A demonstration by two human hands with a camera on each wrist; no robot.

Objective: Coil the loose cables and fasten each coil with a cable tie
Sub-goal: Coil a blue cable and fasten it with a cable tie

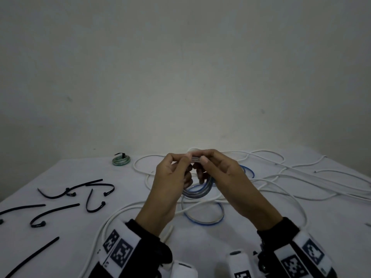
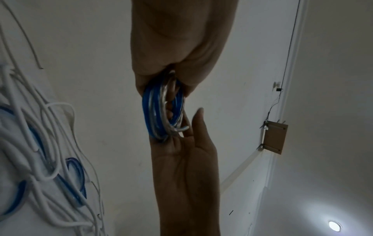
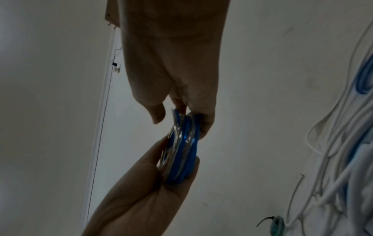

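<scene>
A blue-and-clear cable coil (image 1: 197, 190) was held above the white table (image 1: 60, 177) at the centre of the head view, between both hands. The left hand (image 1: 170, 183) was seen at the centre left, its thumb and fingers curled and pinching the top of the coil. The right hand (image 1: 222, 173) was seen at the centre right, its thumb and fingers likewise closed on the same bundle of turns. In the left wrist view the coil (image 2: 162, 110) was shown at the middle of the frame, gripped from below by the left hand (image 2: 185, 159) and from above by the right hand (image 2: 175, 47). In the right wrist view the coil (image 3: 182, 151) was caught between the right hand (image 3: 141, 199) at the lower centre and the left hand (image 3: 173, 63) at the top.

A loose blue loop (image 1: 204, 217) of the same cable was left lying on the table below the hands. Loose white cables (image 1: 291, 177) were spread across the right half of the table. A green coil (image 1: 121, 160), already bound with a black tie, was placed at the upper left of the table, near the wall. Several black cable ties (image 1: 80, 189) were scattered at the lower left of the head view, well apart from the hands.
</scene>
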